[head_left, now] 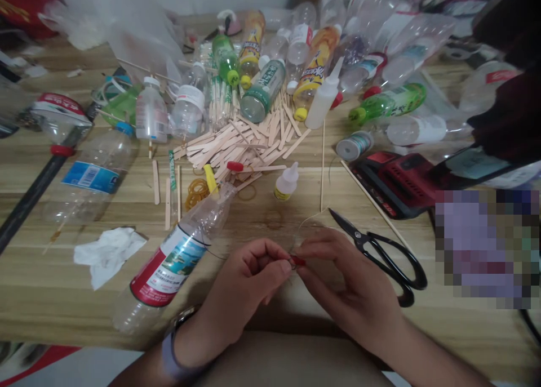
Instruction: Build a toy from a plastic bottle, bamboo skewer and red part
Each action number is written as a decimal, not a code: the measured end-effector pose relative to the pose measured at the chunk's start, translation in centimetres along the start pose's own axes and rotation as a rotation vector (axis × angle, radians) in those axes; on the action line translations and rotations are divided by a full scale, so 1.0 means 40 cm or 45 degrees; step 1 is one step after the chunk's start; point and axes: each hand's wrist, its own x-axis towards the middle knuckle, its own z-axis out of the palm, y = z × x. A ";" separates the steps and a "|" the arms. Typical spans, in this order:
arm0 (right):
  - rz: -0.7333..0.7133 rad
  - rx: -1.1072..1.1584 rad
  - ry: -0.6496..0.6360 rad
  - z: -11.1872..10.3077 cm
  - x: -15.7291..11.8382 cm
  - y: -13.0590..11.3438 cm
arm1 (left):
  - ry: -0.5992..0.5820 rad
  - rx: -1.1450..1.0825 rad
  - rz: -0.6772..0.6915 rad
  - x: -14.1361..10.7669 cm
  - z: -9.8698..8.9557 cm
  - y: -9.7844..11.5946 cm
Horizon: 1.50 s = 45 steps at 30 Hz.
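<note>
At the near edge of the table, my left hand and my right hand meet with pinched fingertips. Between them shows a small red piece, gripped by my right thumb and fingers; its exact kind is too small to tell. My left thumb and forefinger close on a thin dark strand beside it, wire or thread. A similar dark strand passes round the neck of a clear plastic bottle lying to the left, with a red and blue label. Black-handled scissors lie partly open beyond my right hand.
Wooden craft sticks are heaped in the middle, near rubber bands and a small glue bottle. A crumpled tissue lies left. Many plastic bottles crowd the back. A red and black power tool sits at right.
</note>
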 end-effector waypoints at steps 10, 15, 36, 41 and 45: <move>-0.111 -0.060 0.059 0.002 -0.006 0.004 | 0.018 -0.022 0.018 0.003 0.002 0.005; -0.287 -0.252 0.105 0.010 -0.013 0.011 | -0.021 -0.074 -0.026 0.006 0.003 -0.001; 0.443 0.595 0.078 0.008 0.007 0.007 | -0.135 0.093 -0.021 -0.001 -0.006 -0.008; 0.468 0.736 0.084 0.013 0.005 0.005 | -0.045 0.182 -0.052 -0.003 -0.002 -0.005; 0.456 0.772 0.079 0.013 -0.002 0.007 | 0.023 0.248 -0.032 -0.003 0.002 0.001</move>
